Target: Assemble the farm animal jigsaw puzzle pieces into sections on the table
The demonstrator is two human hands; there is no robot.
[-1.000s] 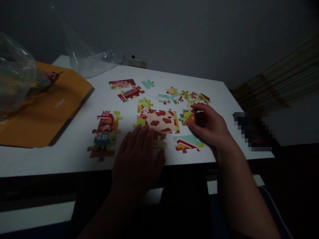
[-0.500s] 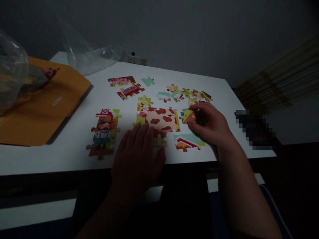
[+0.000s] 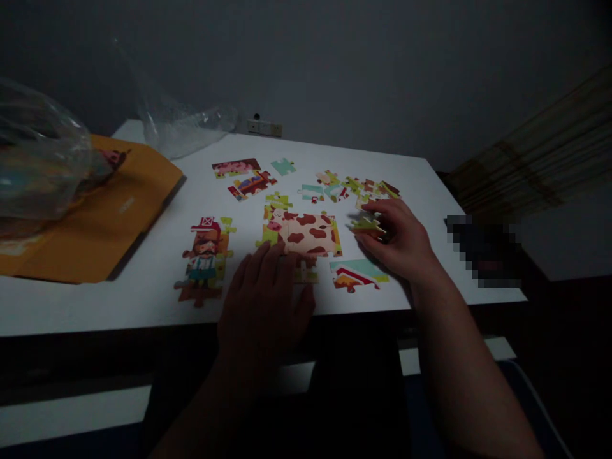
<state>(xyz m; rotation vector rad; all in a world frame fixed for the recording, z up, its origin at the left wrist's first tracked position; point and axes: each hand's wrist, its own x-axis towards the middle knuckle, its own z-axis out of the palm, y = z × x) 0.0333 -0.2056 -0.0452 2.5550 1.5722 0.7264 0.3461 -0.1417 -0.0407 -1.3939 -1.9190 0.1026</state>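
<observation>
My right hand (image 3: 401, 239) pinches a green and brown puzzle piece (image 3: 367, 226), which is tilted just above the table, right of the joined cow section (image 3: 310, 234). My left hand (image 3: 268, 290) lies flat with fingers stretched, its fingertips at the lower left edge of the cow section and partly covering it. A joined farmer section (image 3: 203, 261) lies left of that hand. Below my right hand is a joined section with a red and white roof (image 3: 356, 274). Farther back are joined pig pieces (image 3: 236, 167) and a red and blue section (image 3: 252, 185).
Several loose puzzle pieces (image 3: 368, 186) cluster at the back right of the white table (image 3: 406, 167), and a pale teal piece (image 3: 284, 166) lies at the back. An orange envelope (image 3: 138, 197) and clear plastic bags (image 3: 186, 131) occupy the left side. Wall sockets (image 3: 264, 127) sit behind.
My right hand has tipped the pinched puzzle piece up off the table, so it now shows nearly edge-on. My left hand stays on the cow section. The whole view has shifted slightly.
</observation>
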